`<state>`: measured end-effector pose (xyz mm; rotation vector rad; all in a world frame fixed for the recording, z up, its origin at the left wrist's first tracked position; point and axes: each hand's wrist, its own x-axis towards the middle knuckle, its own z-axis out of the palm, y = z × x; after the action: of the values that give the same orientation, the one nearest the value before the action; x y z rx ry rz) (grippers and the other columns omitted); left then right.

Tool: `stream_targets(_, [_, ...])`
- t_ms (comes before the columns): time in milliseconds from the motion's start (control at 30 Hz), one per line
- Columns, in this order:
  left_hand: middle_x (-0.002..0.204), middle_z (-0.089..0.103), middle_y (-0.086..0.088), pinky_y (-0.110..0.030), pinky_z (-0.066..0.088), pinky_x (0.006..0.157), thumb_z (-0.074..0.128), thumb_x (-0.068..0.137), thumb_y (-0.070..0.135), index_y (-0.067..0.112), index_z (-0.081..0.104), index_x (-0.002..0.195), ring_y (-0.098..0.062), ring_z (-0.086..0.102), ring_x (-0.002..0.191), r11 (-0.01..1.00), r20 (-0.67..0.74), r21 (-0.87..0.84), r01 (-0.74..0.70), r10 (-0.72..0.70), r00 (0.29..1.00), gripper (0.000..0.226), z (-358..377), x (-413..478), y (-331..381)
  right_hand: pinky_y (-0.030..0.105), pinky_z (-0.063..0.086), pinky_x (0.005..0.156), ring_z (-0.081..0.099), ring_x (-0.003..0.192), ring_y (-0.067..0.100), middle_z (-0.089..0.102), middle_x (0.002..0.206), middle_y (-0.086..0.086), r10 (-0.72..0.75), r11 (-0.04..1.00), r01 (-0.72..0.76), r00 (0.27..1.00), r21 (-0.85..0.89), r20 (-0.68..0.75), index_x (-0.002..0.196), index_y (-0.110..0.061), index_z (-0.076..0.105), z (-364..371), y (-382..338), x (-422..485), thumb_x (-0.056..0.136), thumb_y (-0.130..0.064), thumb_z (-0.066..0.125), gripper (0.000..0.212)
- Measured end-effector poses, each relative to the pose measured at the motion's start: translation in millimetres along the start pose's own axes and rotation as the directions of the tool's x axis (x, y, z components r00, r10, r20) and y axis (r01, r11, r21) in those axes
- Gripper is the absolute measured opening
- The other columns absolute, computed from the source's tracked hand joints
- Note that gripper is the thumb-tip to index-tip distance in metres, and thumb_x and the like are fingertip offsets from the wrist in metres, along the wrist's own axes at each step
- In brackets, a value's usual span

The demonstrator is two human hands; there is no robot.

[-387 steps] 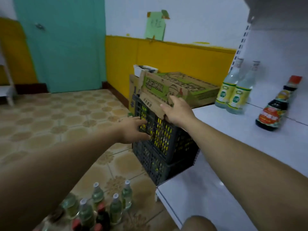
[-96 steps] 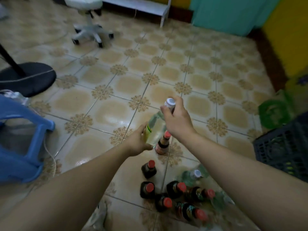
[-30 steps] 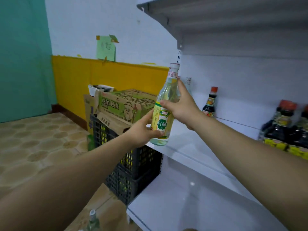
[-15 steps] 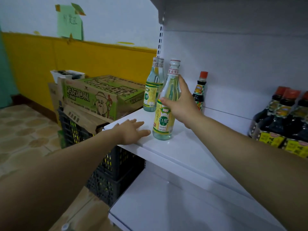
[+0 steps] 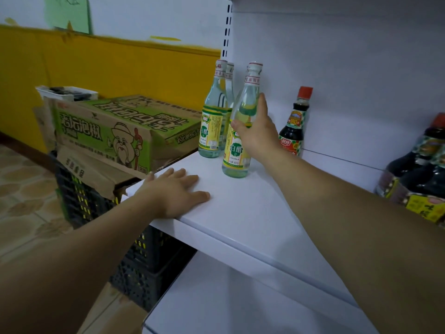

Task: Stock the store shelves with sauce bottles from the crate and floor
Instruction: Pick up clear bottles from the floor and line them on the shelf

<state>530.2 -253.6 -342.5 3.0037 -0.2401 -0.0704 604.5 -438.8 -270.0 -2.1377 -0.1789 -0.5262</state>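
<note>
A clear vinegar bottle (image 5: 237, 153) with a yellow-green label stands upright on the white shelf (image 5: 252, 213). My right hand (image 5: 258, 131) grips it round its shoulder. Two more clear bottles (image 5: 213, 124) stand just behind it to the left, by the shelf's upright. A dark sauce bottle (image 5: 295, 126) with a red cap stands at the back wall, right of my hand. My left hand (image 5: 173, 191) rests flat, fingers spread, on the shelf's front left corner. The black crate (image 5: 144, 261) sits on the floor left of the shelf.
A green-printed cardboard box (image 5: 120, 131) lies on top of the crate, touching the shelf's left end. Several large dark bottles (image 5: 419, 174) stand at the right edge. A lower white shelf (image 5: 240, 304) runs beneath. A yellow-painted wall is behind.
My right hand has pushed the vinegar bottle further back on the shelf, close to the two others. My left hand has slid forward and now lies flat on the shelf corner.
</note>
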Motion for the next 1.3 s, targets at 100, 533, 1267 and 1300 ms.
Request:
stream_targets(100, [0.161,0.005,0.007,-0.052,0.0,0.117,0.027,0.085,0.075,0.04,0.017,0.149,-0.016,0.001,0.148,1.0,-0.01,-0.027,0.0,-0.001,1.0,0.074,0.1,0.8,-1.2,0.041,0.05,0.093,0.057,0.115,0.025,0.051,0.138,0.004,0.016,1.0,-0.016,1.0,-0.013,-0.021,0.153,-0.034,-0.002,5.4,2.9,12.5,0.091,-0.039,0.064,0.091])
stream_targets(533, [0.16,0.01,0.008,-0.051,0.002,0.117,0.027,0.086,0.074,0.039,0.02,0.148,-0.016,0.004,0.148,0.999,-0.036,-0.035,-0.014,0.012,0.999,0.072,0.6,-1.4,0.1,0.037,0.045,0.095,0.05,0.121,0.028,0.04,0.143,0.01,0.015,0.998,-0.021,0.994,-0.054,-0.108,0.155,-0.029,0.0,23.3,12.4,33.8,0.095,-0.037,0.057,0.083])
stream_targets(1267, [0.159,0.014,0.008,-0.048,0.002,0.116,0.029,0.085,0.073,0.04,0.024,0.147,-0.014,0.007,0.147,0.997,-0.07,-0.075,-0.022,0.017,0.997,0.07,2.8,-2.0,-0.6,0.036,0.048,0.082,0.06,0.103,0.026,0.042,0.131,0.009,0.081,0.994,-0.093,0.974,-0.05,-0.214,0.151,-0.039,-0.01,57.0,24.1,36.8,0.079,-0.034,0.077,0.113])
stream_targets(1300, [0.159,0.015,0.008,-0.048,0.003,0.116,0.029,0.085,0.073,0.04,0.025,0.147,-0.014,0.007,0.147,0.997,-0.072,-0.073,-0.024,0.018,0.997,0.07,3.3,-1.6,-1.0,0.037,0.049,0.081,0.061,0.102,0.027,0.042,0.13,0.009,0.082,0.994,-0.097,0.97,-0.056,-0.229,0.151,-0.039,-0.009,58.4,26.3,36.8,0.079,-0.033,0.077,0.112])
